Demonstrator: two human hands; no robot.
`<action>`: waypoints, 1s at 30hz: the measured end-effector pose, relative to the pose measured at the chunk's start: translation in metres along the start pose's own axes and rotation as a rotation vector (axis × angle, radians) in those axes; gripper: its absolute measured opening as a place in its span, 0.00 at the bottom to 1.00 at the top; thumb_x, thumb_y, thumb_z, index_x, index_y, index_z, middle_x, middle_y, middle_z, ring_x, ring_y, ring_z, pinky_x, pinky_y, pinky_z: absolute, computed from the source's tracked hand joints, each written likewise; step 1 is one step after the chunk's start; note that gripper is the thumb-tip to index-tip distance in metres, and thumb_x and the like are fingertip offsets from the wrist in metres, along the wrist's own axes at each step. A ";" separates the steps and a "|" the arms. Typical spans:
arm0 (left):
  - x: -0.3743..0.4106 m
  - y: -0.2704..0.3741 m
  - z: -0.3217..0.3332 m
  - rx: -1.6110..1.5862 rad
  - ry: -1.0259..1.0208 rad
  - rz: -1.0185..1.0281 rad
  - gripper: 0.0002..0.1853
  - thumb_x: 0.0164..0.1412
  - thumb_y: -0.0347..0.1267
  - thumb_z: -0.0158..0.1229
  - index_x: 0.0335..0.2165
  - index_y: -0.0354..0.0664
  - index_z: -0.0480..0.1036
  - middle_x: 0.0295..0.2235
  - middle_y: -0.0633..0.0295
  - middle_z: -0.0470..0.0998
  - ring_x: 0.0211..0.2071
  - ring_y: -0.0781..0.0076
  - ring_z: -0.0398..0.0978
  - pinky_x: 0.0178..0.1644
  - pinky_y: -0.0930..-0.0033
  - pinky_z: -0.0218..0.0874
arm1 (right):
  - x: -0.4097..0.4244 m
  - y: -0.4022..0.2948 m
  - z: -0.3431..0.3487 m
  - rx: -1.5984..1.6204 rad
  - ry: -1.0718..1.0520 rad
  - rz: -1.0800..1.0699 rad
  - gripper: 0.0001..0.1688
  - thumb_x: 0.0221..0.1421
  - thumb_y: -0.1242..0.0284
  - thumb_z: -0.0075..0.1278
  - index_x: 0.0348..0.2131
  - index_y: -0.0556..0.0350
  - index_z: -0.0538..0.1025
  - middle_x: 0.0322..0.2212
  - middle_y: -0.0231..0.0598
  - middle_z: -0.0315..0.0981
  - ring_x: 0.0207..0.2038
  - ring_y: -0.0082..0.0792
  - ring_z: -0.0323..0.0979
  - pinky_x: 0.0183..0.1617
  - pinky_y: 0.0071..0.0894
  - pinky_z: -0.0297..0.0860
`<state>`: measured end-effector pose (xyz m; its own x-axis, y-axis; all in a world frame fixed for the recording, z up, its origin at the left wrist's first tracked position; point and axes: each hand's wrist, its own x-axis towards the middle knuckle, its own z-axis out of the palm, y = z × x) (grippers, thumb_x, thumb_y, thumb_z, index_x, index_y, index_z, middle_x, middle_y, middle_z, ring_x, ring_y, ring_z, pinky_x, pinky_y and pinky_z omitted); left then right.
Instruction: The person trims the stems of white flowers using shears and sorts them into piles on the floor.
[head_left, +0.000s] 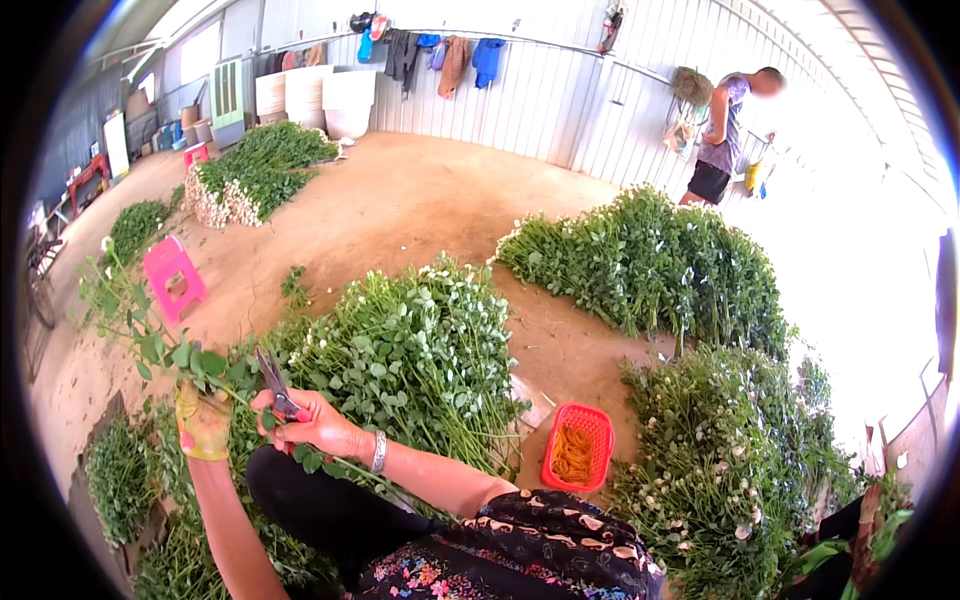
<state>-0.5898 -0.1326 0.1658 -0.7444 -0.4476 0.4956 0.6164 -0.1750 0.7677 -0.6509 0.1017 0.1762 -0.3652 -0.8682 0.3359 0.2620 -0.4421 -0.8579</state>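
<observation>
My left hand (203, 424), in a yellow glove, is closed around long leafy flower stems (169, 341) that reach up to the left with small pale blooms. Just right of it, my right hand (319, 424) grips red-handled pruning shears (279, 390), their blades pointing up and apart. A stem passes beside the right hand's fingers and runs down towards my lap. Behind the hands lies a big pile of cut white-flowered stems (405, 345). More greenery (120, 480) lies below and left of the gloved hand.
A red plastic basket (546, 450) of yellow rubber bands stands at my right. Flower heaps (660, 262) (712, 465) lie beyond it. A pink stool (174, 279) stands front left, another flower heap (262, 165) farther back. A person (724, 135) stands near the metal wall.
</observation>
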 end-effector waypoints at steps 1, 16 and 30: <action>0.003 -0.003 0.002 -0.011 0.010 0.009 0.23 0.59 0.31 0.54 0.53 0.42 0.62 0.41 0.65 0.73 0.34 0.79 0.71 0.33 0.73 0.63 | -0.002 -0.003 -0.004 -0.014 0.010 -0.004 0.24 0.53 0.82 0.47 0.51 0.54 0.66 0.32 0.31 0.71 0.28 0.20 0.70 0.31 0.20 0.69; 0.019 0.203 -0.038 0.739 0.673 0.248 0.22 0.53 0.38 0.62 0.44 0.39 0.73 0.36 0.62 0.77 0.29 0.77 0.73 0.32 0.73 0.65 | -0.030 0.089 -0.066 0.120 0.556 0.272 0.25 0.60 0.56 0.43 0.40 0.62 0.68 0.27 0.47 0.74 0.22 0.31 0.70 0.24 0.28 0.67; -0.081 0.142 -0.068 0.561 0.935 -0.133 0.22 0.51 0.36 0.64 0.43 0.35 0.74 0.35 0.64 0.78 0.27 0.78 0.73 0.25 0.78 0.68 | 0.001 0.038 0.011 -0.463 0.403 0.051 0.20 0.60 0.64 0.47 0.45 0.60 0.68 0.24 0.32 0.69 0.21 0.18 0.63 0.25 0.14 0.61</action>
<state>-0.4247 -0.1810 0.2071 -0.1619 -0.9840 0.0737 0.1651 0.0466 0.9852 -0.6315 0.0813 0.1482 -0.6951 -0.6922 0.1940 -0.0941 -0.1800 -0.9792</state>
